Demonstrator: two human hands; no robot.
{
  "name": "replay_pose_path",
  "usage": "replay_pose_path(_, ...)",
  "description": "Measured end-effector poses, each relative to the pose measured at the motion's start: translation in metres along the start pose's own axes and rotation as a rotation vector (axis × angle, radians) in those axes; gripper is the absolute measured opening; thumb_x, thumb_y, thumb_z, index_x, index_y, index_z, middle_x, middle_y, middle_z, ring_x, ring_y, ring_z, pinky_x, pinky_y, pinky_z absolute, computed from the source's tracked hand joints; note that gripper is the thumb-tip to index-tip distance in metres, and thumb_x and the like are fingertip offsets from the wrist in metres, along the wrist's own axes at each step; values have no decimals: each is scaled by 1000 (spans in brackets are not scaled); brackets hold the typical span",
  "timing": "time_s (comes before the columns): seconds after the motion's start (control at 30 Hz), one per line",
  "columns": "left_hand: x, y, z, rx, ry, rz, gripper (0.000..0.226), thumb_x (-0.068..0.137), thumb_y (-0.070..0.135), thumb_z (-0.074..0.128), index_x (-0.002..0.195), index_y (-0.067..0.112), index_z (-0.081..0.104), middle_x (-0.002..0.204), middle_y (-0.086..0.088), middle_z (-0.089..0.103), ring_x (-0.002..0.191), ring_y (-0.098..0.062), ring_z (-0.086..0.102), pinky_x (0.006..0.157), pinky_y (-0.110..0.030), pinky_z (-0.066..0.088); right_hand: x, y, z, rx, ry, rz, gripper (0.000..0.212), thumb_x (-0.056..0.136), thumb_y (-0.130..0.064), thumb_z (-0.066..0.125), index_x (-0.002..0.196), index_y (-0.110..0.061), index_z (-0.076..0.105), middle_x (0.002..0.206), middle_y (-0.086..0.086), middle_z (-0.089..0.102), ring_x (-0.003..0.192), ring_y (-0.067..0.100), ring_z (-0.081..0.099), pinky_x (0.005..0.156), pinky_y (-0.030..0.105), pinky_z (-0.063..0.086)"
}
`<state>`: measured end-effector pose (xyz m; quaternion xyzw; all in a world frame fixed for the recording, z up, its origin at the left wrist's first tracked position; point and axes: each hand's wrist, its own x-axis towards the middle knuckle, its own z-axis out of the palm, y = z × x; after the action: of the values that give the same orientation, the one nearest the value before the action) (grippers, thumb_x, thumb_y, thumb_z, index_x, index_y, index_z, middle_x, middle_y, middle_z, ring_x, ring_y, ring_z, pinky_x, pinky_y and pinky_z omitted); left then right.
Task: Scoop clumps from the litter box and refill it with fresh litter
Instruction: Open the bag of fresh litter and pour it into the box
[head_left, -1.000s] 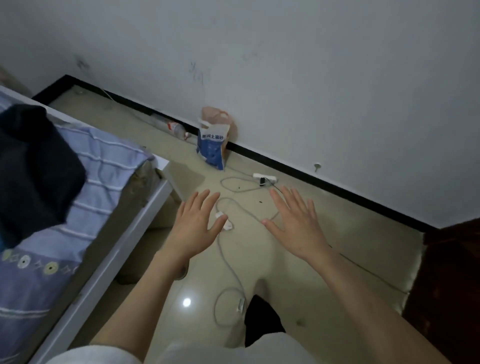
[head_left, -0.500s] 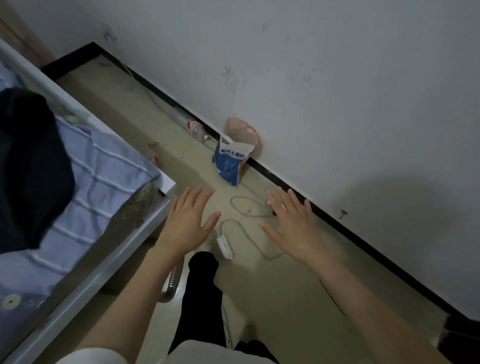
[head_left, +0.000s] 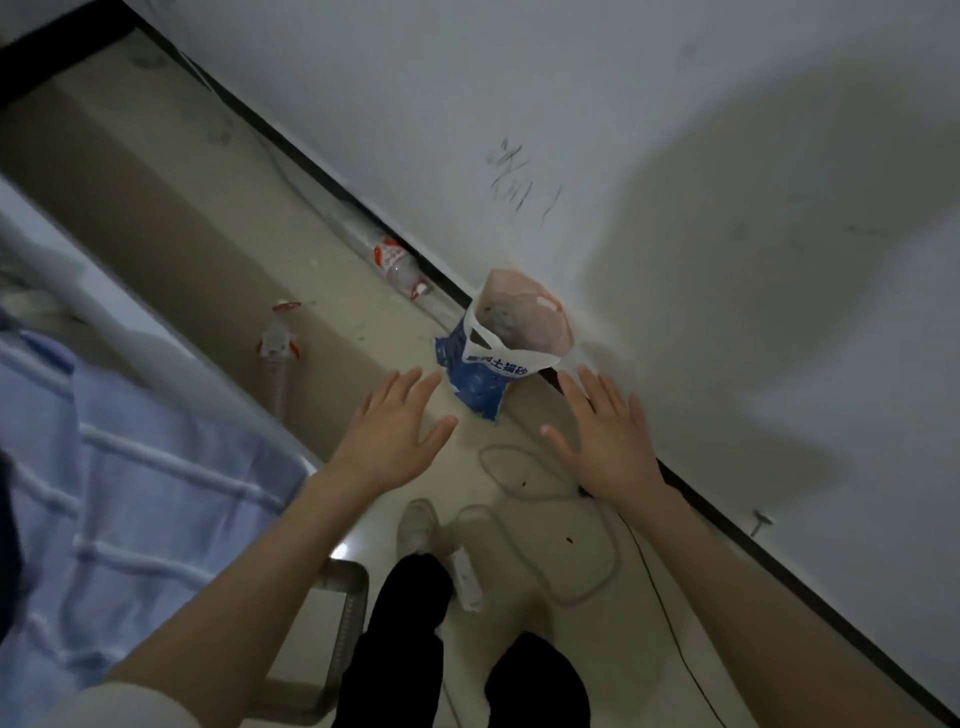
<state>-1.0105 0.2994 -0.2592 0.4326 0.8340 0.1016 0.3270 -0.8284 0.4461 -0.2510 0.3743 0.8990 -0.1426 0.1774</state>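
I see the litter bag (head_left: 485, 371) standing on the floor against the black baseboard (head_left: 332, 182), at the foot of the white wall (head_left: 675, 130), just beyond my fingertips and roughly in the middle of the view. Its lower part is blue with a white band carrying blue printed characters; the top is cut or torn open, and the mouth gapes toward me with a pinkish inner lining showing. The bag leans slightly and its blue bottom is creased. My left hand (head_left: 392, 434) hovers palm down just near and left of the bag, fingers straight and a little spread, grasping nothing. My right hand (head_left: 605, 434) hovers the same way to the right of the bag, fingers released and spread, apart from it. Neither hand touches the bag. Farther left along the baseboard lies a clear plastic bottle (head_left: 397, 262) with a red and white label, and another bottle (head_left: 278, 345) lies on the tiles nearer the bed. The bed (head_left: 130, 483), with a blue checked cover, fills the left side. A grey cable (head_left: 524, 488) loops over the floor below my hands, near a white shoe (head_left: 415, 525) and dark trouser legs (head_left: 405, 623).
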Motion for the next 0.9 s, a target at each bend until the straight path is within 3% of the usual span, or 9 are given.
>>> replay_pose_path(0.13,73,1,33,-604,-126,-210,54,98,34,42,145,16,27,150,-4,30,138,-19,28,105,-20,22,76,25,40,213,-81,80,63,92,-46,44,146,-20,28,150,5,33,136,24,33,109,37,30)
replay_pose_path(0.27,149,-10,78,-1089,-158,-480,50,98,41,38,143,18,32,148,0,33,134,-20,34,109,-37,31,149,49,70,691,-122,322,46,97,-32,46,137,-10,40,120,-1,48,111,14,47,77,14,31)
replay_pose_path(0.37,205,-16,109,-1304,-142,-535,47,98,41,40,140,20,39,143,2,43,127,-16,43,93,-29,38,207,74,102,729,-109,411,49,100,-30,40,142,-8,34,142,9,43,128,24,43,100,28,33)
replay_pose_path(0.53,272,-8,153,-1511,-135,-541,48,96,29,46,139,9,39,144,-13,42,128,-26,44,107,-37,34,274,100,145,775,-95,464,45,99,-26,36,140,-7,36,142,11,44,127,28,44,102,36,35)
replay_pose_path(0.63,283,0,162,-1629,-117,-575,25,96,27,46,104,7,56,100,-12,61,83,-16,60,72,-27,46,293,106,159,740,-39,464,44,96,-29,37,134,-7,44,132,12,52,116,29,52,96,38,42)
replay_pose_path(0.7,282,-9,165,-1652,-24,-639,27,97,30,42,104,9,56,80,-3,56,64,-9,56,58,-22,43,300,107,162,680,7,427,42,95,-28,38,130,-6,46,122,14,53,98,29,56,82,38,46)
replay_pose_path(0.77,275,-31,168,-1617,76,-672,39,97,34,37,118,7,56,83,0,56,73,-8,54,71,-24,42,308,103,163,567,47,350,40,95,-27,38,130,-7,44,112,13,50,86,24,49,73,34,40)
replay_pose_path(0.83,266,-55,169,-1569,150,-702,40,96,37,34,113,8,56,85,0,57,81,-10,51,93,-30,34,316,92,159,446,25,247,43,94,-32,41,134,-16,41,116,9,50,101,24,48,85,36,39)
replay_pose_path(0.9,255,-73,171,-1555,164,-727,38,96,39,35,108,9,56,90,-3,59,90,-15,52,99,-34,30,326,76,153,461,-35,239,60,83,-47,47,136,-21,38,127,12,50,116,33,47,95,43,42)
